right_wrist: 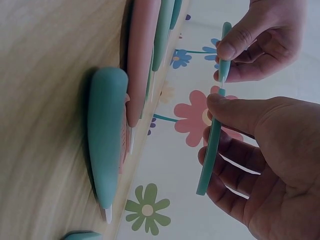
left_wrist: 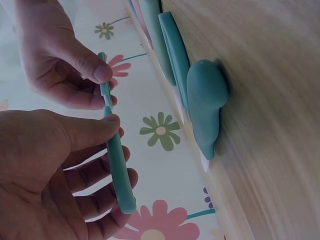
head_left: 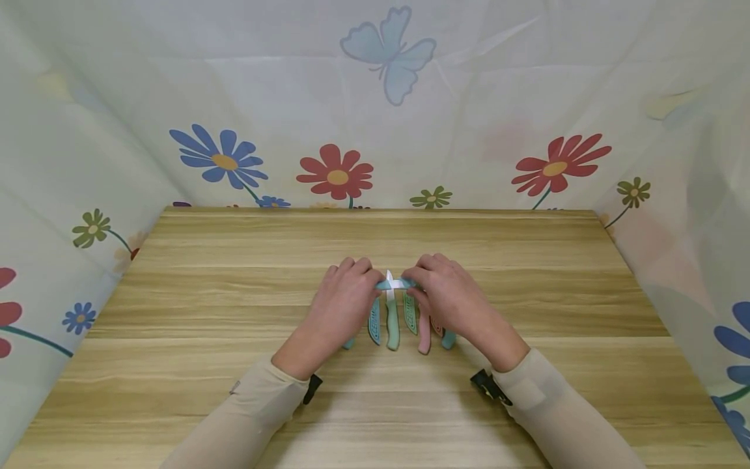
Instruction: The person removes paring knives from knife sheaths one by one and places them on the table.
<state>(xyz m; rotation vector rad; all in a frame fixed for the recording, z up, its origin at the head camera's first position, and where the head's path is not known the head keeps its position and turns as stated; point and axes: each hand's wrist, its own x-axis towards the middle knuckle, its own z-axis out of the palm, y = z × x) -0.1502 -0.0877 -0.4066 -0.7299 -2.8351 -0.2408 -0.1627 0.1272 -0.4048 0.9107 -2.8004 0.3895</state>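
Note:
Above the table, my left hand (head_left: 348, 296) pinches the teal handle of a knife (left_wrist: 119, 167) between thumb and fingers. My right hand (head_left: 448, 293) pinches a slim teal blade sheath (right_wrist: 212, 150) in line with it. Between the two, a strip of white blade (head_left: 396, 284) shows, its tip end hidden at the sheath's mouth. Below the hands lie a knife with a pale green handle (head_left: 393, 329), a teal sheath (head_left: 374, 324), a green sheath (head_left: 410, 314) and a pink-handled knife (head_left: 424, 335).
A teal-handled knife (head_left: 448, 339) and a pink sheath (head_left: 437, 327) lie under the right hand. Another teal handle (head_left: 349, 343) shows by the left wrist. The wooden table (head_left: 234, 260) meets a flower-printed cloth (head_left: 445, 130) at its back and sides.

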